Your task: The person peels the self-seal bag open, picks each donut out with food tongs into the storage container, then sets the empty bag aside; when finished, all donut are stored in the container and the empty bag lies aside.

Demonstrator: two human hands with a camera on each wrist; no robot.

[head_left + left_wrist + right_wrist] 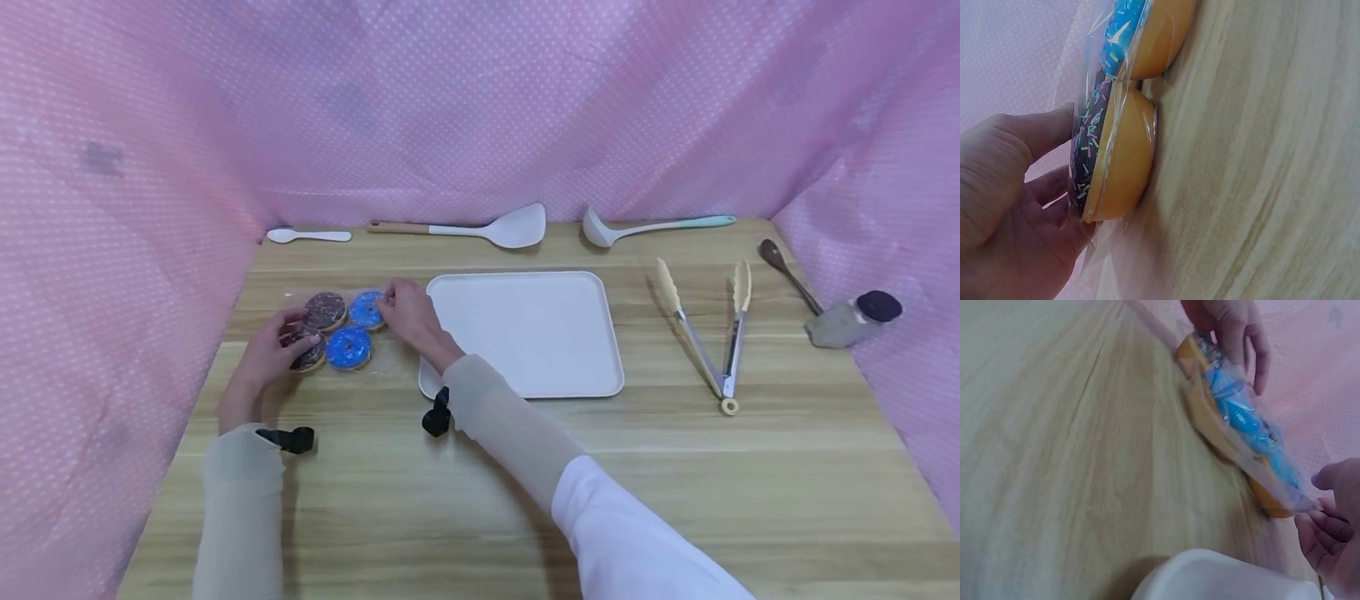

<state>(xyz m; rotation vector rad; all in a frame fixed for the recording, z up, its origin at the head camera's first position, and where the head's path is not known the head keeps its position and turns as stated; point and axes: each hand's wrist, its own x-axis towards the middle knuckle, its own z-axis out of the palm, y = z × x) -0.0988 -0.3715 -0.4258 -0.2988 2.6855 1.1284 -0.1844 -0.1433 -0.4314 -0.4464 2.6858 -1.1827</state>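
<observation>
Four-part clusters aside, several toy donuts lie together in a clear plastic bag on the table's left side: blue-iced donuts (348, 347) on the right, dark chocolate ones (326, 311) on the left, with coloured sprinkles. My left hand (264, 354) grips the bag's left end around the near chocolate donut (1091, 150), its thumb over the icing. At the opposite end, my right hand (412, 315) pinches the edge of the clear bag (1300, 503) beside the far blue donut. Some of its fingertips are hidden in the head view.
A white tray (525, 333) lies right of the bag, under my right forearm. Along the back are a small white spoon (309, 237), a spatula (517, 227) and a ladle (600, 229). Tongs (723, 383), a brown spoon (787, 271) and a dark-lidded jar (840, 325) lie right.
</observation>
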